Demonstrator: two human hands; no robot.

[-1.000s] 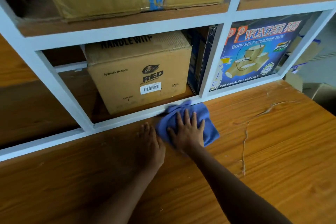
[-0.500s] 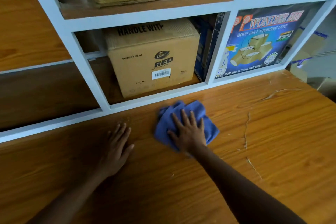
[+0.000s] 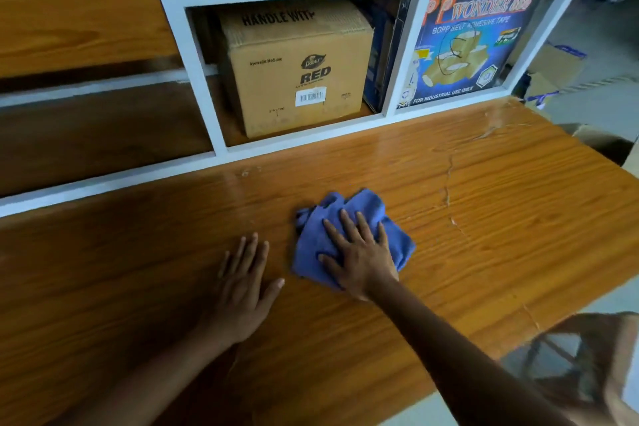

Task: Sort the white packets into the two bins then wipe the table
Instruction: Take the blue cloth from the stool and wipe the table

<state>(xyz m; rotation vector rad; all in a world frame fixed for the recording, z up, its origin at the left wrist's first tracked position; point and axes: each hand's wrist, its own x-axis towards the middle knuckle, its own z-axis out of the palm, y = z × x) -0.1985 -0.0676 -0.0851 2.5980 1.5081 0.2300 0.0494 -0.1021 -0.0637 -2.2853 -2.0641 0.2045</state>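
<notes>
A crumpled blue cloth point(image 3: 366, 207) lies on the wooden table point(image 3: 501, 235) near its middle. My right hand point(image 3: 359, 252) presses flat on the cloth with its fingers spread. My left hand point(image 3: 242, 287) rests flat on the bare table just left of the cloth, fingers straight, holding nothing. No white packets or bins are in view.
A white shelf frame point(image 3: 204, 79) stands along the table's back edge. In it sit a brown carton marked RED point(image 3: 297, 69) and a blue tape box point(image 3: 470, 41). The tabletop laminate is cracked point(image 3: 449, 183) at the right. A cardboard box corner point(image 3: 605, 142) is beyond the table's right edge.
My right hand has drawn the cloth away from the shelf edge toward me. My left hand has slid back with it, staying flat on the table.
</notes>
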